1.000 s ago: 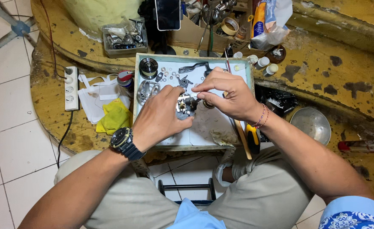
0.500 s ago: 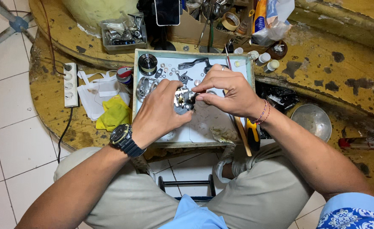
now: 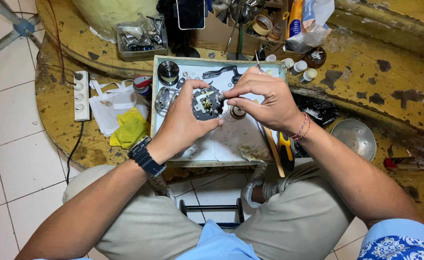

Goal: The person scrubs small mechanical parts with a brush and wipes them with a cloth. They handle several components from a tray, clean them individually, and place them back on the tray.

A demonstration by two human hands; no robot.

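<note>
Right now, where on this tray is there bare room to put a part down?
The tray's white liner is barest along the near edge, below the left hand and the right hand, left of the crumpled debris. The far end is crowded: spool, crank handle, loose washers.

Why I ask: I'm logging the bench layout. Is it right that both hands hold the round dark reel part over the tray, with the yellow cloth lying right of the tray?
Not quite. The head view shows the yellow cloth left of the tray, not right. The left hand and right hand do hold the round dark reel part over it.
</note>
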